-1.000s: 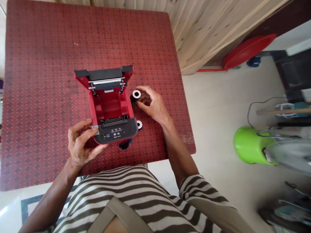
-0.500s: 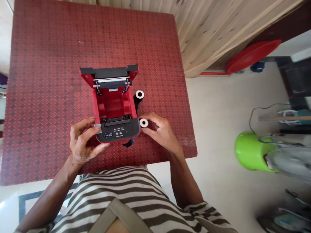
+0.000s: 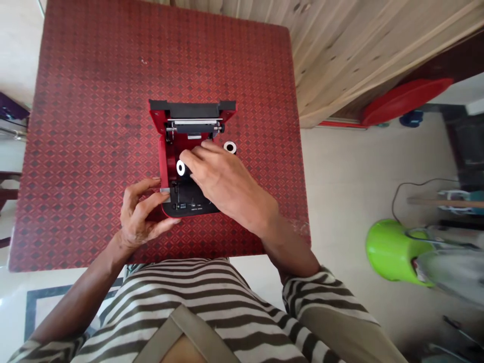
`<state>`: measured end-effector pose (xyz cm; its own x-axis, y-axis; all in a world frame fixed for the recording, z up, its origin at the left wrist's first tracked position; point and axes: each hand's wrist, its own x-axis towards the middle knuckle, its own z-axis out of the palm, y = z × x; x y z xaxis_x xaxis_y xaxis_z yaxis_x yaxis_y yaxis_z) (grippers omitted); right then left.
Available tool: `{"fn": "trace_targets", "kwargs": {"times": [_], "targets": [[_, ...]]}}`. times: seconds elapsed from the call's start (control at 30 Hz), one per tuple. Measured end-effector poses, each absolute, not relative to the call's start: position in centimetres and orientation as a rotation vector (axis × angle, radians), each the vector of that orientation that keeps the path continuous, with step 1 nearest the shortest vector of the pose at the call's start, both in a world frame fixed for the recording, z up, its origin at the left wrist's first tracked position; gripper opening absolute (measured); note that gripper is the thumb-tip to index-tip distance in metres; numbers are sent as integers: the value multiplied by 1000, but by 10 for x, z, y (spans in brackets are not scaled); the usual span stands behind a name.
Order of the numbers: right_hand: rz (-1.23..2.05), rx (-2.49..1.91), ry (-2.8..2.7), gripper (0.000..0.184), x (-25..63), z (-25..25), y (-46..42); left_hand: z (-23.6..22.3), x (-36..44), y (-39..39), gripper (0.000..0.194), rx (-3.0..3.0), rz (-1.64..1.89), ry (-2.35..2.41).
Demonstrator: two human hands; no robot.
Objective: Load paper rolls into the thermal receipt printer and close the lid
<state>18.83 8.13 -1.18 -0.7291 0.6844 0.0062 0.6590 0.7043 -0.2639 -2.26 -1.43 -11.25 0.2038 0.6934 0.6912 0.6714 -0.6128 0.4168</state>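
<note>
A red and black receipt printer (image 3: 192, 109) sits on the table with its lid raised and its red inner bay facing up. My left hand (image 3: 141, 212) grips the printer's front left corner, thumb and fingers around the edge. My right hand (image 3: 230, 186) is closed on a small paper roll (image 3: 181, 168), black outside with a white ring-shaped end. It holds the roll over the bay, and whether the roll touches the bay floor cannot be made out. A second black roll with a white end (image 3: 230, 147) stands beside the printer's right side, partly hidden by my right hand.
The table (image 3: 98, 101) has a red patterned cover, and its right edge lies beyond my right forearm. A wooden panelled surface (image 3: 340, 50) borders the far right side. On the floor to the right are a green bucket (image 3: 389, 249) and a red round object (image 3: 408, 101).
My right hand has lifted the paper roll from beside the printer and carried it left over the open bay. My left hand keeps its grip on the corner. The view has shifted slightly.
</note>
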Motion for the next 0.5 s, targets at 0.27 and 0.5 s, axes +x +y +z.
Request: {"fn": "trace_targets", "kwargs": {"times": [0.27, 0.5], "targets": [[486, -1247, -2971, 32, 171, 9, 88, -115, -22, -15, 59, 2430, 1398, 1390], [466, -1285, -3072, 40, 165, -2, 100, -116, -22, -17, 62, 2407, 1398, 1361]]}}
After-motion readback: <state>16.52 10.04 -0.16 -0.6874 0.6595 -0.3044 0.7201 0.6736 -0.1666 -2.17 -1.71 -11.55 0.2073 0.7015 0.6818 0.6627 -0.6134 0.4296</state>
